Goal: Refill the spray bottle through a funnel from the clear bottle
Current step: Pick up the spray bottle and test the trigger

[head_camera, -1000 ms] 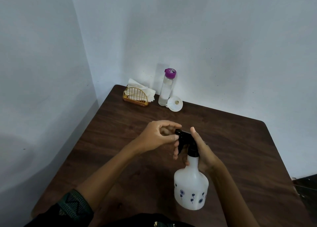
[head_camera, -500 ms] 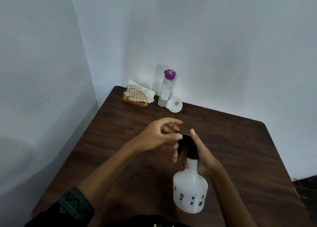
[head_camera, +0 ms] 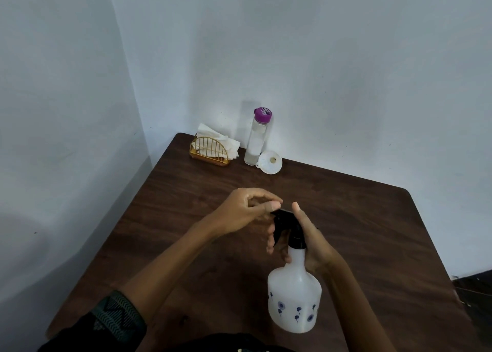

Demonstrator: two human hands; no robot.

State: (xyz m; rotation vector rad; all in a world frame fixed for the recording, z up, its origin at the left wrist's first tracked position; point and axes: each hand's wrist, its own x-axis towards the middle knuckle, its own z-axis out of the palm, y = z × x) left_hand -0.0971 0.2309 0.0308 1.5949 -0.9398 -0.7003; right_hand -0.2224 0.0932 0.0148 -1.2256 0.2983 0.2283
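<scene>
Both hands met at the top of the spray bottle, which stood upright near the front of a dark wood-grain table pushed into the corner of two plain pale walls. A dark floor showed past the table's right edge. The right hand grasped the bottle's neck just under the black trigger head, with its fingers wrapped round the far side and the thumb lying straight up along the head. The left hand was curled, thumb and forefinger drawn together in a pinch on the front tip of the trigger head. A dark patterned sleeve covered that arm near the elbow. The spray bottle was opaque white with small blue flowers, so its fill level could not be made out. At the back of the table, against the wall, stood the clear bottle with its purple cap on; how much it held was hard to tell. The white funnel lay just beside its base, touching or nearly so. To their left sat a gold wire holder with white napkins in it.
</scene>
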